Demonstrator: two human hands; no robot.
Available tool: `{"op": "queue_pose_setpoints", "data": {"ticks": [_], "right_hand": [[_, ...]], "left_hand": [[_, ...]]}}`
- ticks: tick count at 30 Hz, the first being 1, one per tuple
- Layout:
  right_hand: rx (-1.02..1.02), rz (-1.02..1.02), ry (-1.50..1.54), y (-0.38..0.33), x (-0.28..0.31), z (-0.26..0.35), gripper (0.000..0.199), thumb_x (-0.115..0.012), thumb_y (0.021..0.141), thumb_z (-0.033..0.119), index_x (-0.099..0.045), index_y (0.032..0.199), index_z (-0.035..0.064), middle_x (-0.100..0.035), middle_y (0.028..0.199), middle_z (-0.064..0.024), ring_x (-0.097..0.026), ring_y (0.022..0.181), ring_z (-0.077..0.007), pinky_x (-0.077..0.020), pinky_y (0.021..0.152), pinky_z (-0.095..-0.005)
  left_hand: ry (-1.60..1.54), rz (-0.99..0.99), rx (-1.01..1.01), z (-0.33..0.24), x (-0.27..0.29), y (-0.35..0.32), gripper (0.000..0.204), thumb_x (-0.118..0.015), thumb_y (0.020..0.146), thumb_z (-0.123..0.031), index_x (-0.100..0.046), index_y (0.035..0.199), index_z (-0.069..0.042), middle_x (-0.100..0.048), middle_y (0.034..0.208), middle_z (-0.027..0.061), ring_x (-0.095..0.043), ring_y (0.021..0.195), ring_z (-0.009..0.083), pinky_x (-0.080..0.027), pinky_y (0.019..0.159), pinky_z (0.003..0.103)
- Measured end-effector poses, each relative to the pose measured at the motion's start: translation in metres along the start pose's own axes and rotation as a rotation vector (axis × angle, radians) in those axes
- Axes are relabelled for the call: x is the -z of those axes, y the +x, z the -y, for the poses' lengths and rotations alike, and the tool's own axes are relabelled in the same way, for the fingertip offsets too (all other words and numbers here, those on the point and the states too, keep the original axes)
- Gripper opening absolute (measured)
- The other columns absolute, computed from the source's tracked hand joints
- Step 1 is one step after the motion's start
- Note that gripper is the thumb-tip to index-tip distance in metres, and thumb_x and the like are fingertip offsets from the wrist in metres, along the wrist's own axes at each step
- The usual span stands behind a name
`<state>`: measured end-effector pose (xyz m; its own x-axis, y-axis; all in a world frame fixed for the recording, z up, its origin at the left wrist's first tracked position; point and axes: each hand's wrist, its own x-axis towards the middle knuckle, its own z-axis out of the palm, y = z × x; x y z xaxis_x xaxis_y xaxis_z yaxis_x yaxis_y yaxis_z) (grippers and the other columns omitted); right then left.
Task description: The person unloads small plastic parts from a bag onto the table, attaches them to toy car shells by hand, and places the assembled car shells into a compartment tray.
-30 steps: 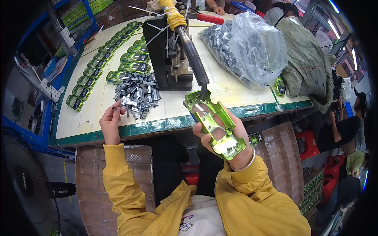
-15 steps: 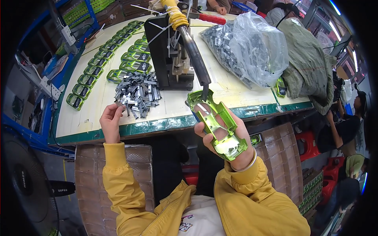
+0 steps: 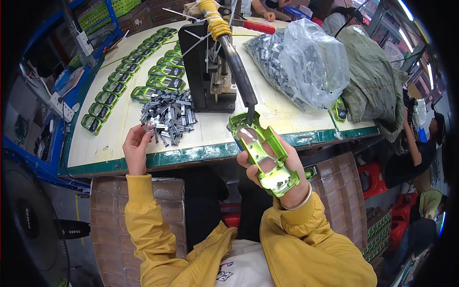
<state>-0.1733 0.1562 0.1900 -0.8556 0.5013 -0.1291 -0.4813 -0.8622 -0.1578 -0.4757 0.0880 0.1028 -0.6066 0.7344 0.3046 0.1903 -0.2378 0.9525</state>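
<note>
My right hand grips a shiny green toy car body shell, its hollow inside facing up. The upper end of the shell is just under the narrow tip of a dark tube that slants down from the bench press; whether they touch I cannot tell. At the near left edge of a heap of small grey parts, my left hand pinches a small grey part between thumb and finger.
A black hand press with a red handle stands behind the heap. Rows of green car shells line the table's left. Right of the press lie a clear bag of grey parts and a woven sack. A fan stands lower left.
Hardly anything differs. The view has shifted slightly, and both hands keep nearly the same places, the right one still holding the shell under the tube.
</note>
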Motion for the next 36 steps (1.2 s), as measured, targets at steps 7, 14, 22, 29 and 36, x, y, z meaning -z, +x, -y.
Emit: {"op": "queue_pose_setpoints", "data": {"ticks": [7, 14, 22, 29, 36], "right_hand": [[0.056, -0.017, -0.085, -0.001, -0.003, -0.007, 0.039, -0.031, 0.091, 0.034, -0.046, 0.108, 0.0028, -0.053, 0.099, -0.0108, -0.055, 0.084, -0.0269, -0.0510, 0.061, -0.0360], [0.037, -0.027, -0.027, 0.002, 0.001, -0.003, 0.038, -0.033, 0.090, 0.033, -0.047, 0.107, 0.0022, -0.054, 0.099, -0.0108, -0.056, 0.083, -0.0272, -0.0517, 0.061, -0.0363], [0.026, -0.014, -0.012, 0.004, 0.007, 0.000, 0.038, -0.032, 0.090, 0.032, -0.047, 0.107, 0.0015, -0.053, 0.100, -0.0104, -0.055, 0.085, -0.0277, -0.0524, 0.062, -0.0371], [0.030, -0.014, 0.012, 0.005, 0.006, 0.002, 0.037, -0.031, 0.091, 0.032, -0.047, 0.108, 0.0028, -0.053, 0.100, -0.0103, -0.054, 0.086, -0.0281, -0.0520, 0.063, -0.0376], [0.026, -0.010, 0.031, 0.005, 0.014, 0.009, 0.038, -0.032, 0.091, 0.033, -0.047, 0.108, 0.0028, -0.053, 0.101, -0.0107, -0.054, 0.086, -0.0282, -0.0515, 0.064, -0.0378]], "left_hand": [[0.034, 0.040, -0.006, 0.007, 0.002, -0.003, 0.021, -0.057, 0.076, 0.001, -0.054, 0.097, 0.001, -0.057, 0.086, 0.0033, -0.054, 0.077, 0.0092, -0.043, 0.070, 0.021], [0.024, 0.045, 0.005, 0.007, 0.001, -0.003, 0.020, -0.057, 0.075, 0.001, -0.054, 0.096, 0.002, -0.057, 0.085, 0.0030, -0.053, 0.077, 0.0090, -0.043, 0.070, 0.021], [0.071, 0.029, -0.030, 0.007, -0.001, -0.003, 0.020, -0.057, 0.075, 0.002, -0.054, 0.096, 0.002, -0.057, 0.084, 0.0034, -0.053, 0.075, 0.0086, -0.043, 0.069, 0.020], [0.052, 0.014, -0.044, 0.007, -0.001, -0.004, 0.020, -0.057, 0.076, 0.002, -0.055, 0.096, 0.002, -0.057, 0.082, 0.0031, -0.053, 0.073, 0.0082, -0.042, 0.067, 0.020], [0.045, 0.003, -0.023, 0.004, -0.002, -0.004, 0.019, -0.057, 0.076, 0.001, -0.055, 0.095, 0.001, -0.057, 0.082, 0.0029, -0.052, 0.074, 0.0080, -0.042, 0.067, 0.020]]}}
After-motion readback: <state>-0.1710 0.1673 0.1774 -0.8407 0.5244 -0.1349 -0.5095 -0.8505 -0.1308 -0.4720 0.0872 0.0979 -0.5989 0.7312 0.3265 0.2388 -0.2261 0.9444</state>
